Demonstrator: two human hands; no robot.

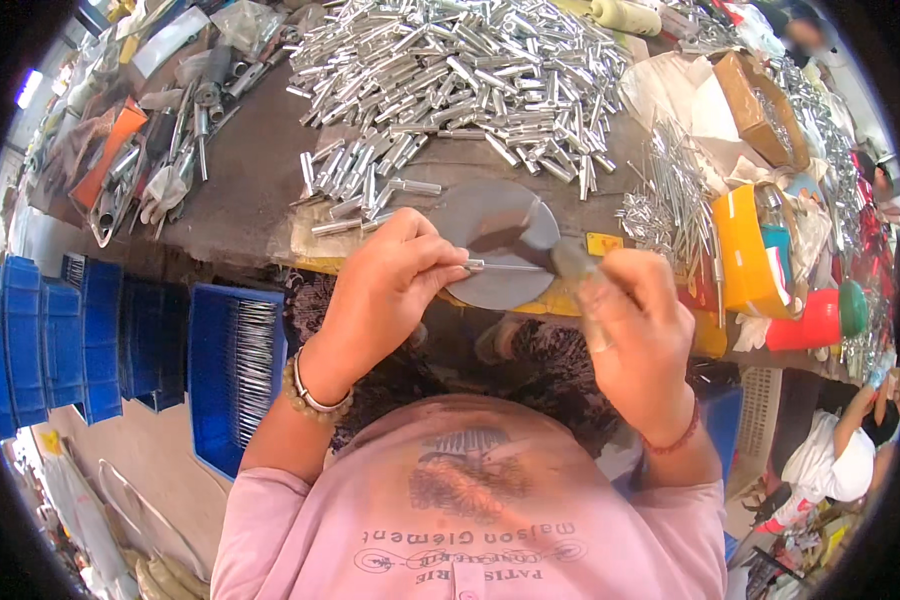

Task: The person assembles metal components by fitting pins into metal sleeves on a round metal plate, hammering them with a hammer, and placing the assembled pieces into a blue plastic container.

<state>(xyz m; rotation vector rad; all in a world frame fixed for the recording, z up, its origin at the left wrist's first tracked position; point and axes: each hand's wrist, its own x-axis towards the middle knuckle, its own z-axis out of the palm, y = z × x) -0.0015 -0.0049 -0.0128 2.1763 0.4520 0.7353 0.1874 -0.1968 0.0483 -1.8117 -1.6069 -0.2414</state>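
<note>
At centre frame, the left hand pinched a metal rod, presumably steadying it over the grey disc; the right hand gripped a blurred tool.

Dark printed lettering — upside down, in several lines — stands on the pink short-sleeved fabric shirt.

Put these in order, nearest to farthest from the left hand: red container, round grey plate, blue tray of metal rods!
From the left hand:
1. Round grey plate, just right
2. Blue tray, lower left
3. Red container, far right
</note>
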